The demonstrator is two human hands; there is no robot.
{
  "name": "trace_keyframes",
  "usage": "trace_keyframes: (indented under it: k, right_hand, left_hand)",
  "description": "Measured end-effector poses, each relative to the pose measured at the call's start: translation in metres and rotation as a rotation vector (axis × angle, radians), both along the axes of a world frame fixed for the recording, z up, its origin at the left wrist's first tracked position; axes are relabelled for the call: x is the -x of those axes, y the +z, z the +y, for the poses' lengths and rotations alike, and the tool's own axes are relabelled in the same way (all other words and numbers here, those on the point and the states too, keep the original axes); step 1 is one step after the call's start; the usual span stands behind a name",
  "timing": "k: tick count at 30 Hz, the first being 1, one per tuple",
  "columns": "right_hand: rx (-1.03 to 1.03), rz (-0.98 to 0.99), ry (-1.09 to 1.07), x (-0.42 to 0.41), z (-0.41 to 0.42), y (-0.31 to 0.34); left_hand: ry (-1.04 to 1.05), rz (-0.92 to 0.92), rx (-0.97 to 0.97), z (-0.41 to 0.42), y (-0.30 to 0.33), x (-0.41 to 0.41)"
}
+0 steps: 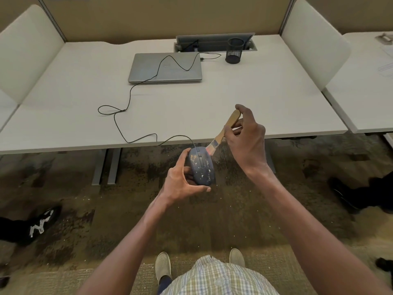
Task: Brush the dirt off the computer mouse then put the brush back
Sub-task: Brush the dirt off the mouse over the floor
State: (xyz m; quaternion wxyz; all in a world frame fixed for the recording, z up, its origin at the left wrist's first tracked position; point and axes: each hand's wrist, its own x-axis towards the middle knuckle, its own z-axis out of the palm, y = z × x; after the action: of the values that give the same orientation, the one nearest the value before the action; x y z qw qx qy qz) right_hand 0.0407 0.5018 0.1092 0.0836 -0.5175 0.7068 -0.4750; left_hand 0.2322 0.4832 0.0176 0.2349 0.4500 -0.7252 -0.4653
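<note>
The computer mouse (201, 167) is held in the air, just off the near edge of the surface (234, 99) and above the carpet, cradled in the left hand (180, 179): the thumb lies under its near end and the fingers wrap its left side, leaving the speckled top bare. It looks light and rigid, a smooth plastic shell that could slip if gripped only by the tips, so holding it at the sides and underneath seems right. Its cord (127, 96) trails back across the surface to the closed laptop (165, 68), slack and looped; a hard tug would likely drag on it.

The right hand (246, 141) pinches the wooden handle of the brush (223, 133) with curled fingers, bristles pointing down and left, touching the far right corner of the mouse. The brush appears light, its handle stiff, its bristles soft enough to bend under little pressure. Pale flecks cover most of the shell, so the brushing seems barely begun. The mesh cup (235, 51), far right of the laptop, is probably where the brush belongs.
</note>
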Motion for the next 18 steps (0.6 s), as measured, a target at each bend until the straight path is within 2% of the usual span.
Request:
trace_keyframes:
  k: [11, 18]
  right_hand:
    - [-0.013, 0.081, 0.000, 0.0034, 0.0024, -0.0013]
    - [-0.001, -0.026, 0.033, 0.0017, 0.0070, 0.0031]
  left_hand:
    - [0.000, -0.012, 0.017, 0.0008, 0.0012, 0.0018]
    - [0.021, -0.011, 0.005, -0.0023, 0.0037, 0.0012]
